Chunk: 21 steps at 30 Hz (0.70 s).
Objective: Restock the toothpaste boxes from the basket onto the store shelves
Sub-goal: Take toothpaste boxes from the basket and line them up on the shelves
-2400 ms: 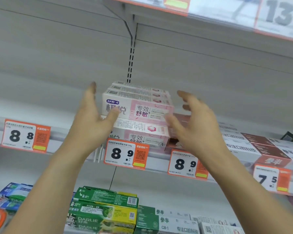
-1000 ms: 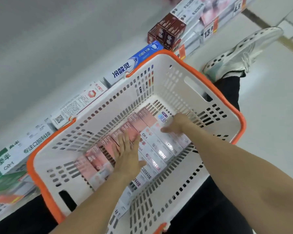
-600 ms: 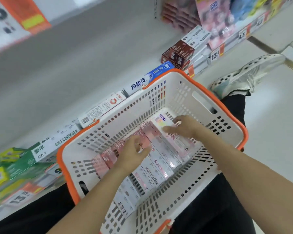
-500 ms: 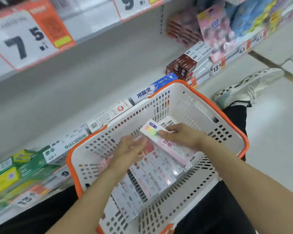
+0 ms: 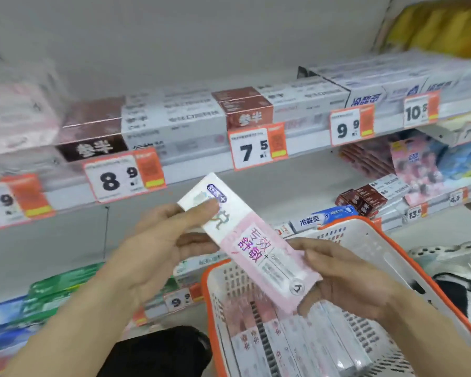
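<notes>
A white and pink toothpaste box [image 5: 252,242] is held tilted in the air above the white basket with an orange rim [image 5: 408,257]. My left hand [image 5: 158,246] pinches its upper white end with thumb and fingers. My right hand [image 5: 346,278] grips its lower pink end from below. Several more toothpaste boxes [image 5: 291,341] lie flat in the basket's bottom. The shelf [image 5: 196,161] above carries rows of brown and white toothpaste boxes [image 5: 172,118] behind orange price tags.
A pale pink stack [image 5: 17,115] sits blurred at the shelf's far left. Lower shelves hold green boxes [image 5: 57,289] at left and blue and brown boxes [image 5: 356,205] at right. A shoe [image 5: 452,257] rests on the floor beyond the basket.
Both hands went from the shelf stack down into the basket, took hold of one pink and white box, and lifted it up out of the basket toward the shelves.
</notes>
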Motion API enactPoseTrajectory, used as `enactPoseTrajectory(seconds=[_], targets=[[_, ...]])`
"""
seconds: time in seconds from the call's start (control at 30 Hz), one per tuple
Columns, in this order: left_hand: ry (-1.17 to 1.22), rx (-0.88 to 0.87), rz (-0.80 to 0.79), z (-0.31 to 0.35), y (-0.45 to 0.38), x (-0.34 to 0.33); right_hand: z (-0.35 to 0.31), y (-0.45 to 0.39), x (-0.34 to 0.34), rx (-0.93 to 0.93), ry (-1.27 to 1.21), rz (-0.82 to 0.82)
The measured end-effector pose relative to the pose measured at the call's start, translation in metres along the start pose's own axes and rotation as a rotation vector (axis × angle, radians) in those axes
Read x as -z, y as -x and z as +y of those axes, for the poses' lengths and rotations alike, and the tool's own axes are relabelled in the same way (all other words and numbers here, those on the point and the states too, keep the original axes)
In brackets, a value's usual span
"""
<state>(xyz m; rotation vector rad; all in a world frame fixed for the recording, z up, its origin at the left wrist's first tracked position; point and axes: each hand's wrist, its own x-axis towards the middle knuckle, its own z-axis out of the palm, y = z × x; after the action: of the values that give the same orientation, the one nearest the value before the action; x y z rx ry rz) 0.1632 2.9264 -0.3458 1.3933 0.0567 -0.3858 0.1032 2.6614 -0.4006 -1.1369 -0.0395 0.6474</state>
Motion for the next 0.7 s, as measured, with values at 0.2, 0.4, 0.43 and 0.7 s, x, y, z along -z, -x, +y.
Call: enactPoseTrajectory(seconds=[0.2,0.4,0.43,0.7], targets=[[0.072,-0.567,0.188,0.073,0.03,0.042,-0.073,-0.023,-0.083,0.384,0.491,0.152],[-0.002,-0.85,0.396,0.119,0.048,0.11,-0.13,-0.086,-0.172,0.831,0.68,0.193],[-0.106,-0.889,0.466,0.124,0.051,0.124,-0.137,-0.1,-0.184,0.877,0.722,0.177],[-0.618,-0.779,0.924,0.102,0.048,0.217,-0.134,-0.197,-0.244,0.95,1.004,0.252]])
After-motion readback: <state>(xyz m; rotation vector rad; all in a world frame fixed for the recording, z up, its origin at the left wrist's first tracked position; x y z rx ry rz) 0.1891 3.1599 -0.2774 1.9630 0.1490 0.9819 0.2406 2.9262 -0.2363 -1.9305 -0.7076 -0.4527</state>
